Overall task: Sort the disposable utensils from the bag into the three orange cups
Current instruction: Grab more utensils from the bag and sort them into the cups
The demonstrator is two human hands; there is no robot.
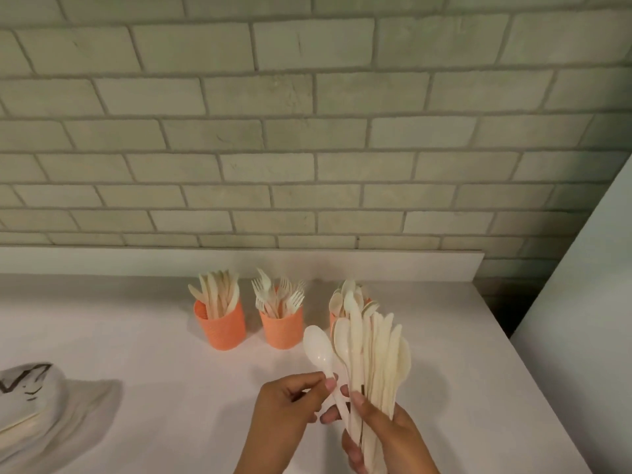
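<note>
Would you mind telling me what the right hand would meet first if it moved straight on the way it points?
Probably the spoon cup, directly behind the utensil bundle that the right hand grips, though depth is unclear.

Low in the frame, a spoon (318,350) was pinched by the left hand (285,410), a cutlery bundle (379,354) gripped by the right hand (393,436).

Grey brick wall (307,131), white counter (136,336)

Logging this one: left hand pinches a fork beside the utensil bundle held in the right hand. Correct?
Not quite: the head view shows the left hand pinching a white spoon, not a fork, beside the utensil bundle held in the right hand.
</note>
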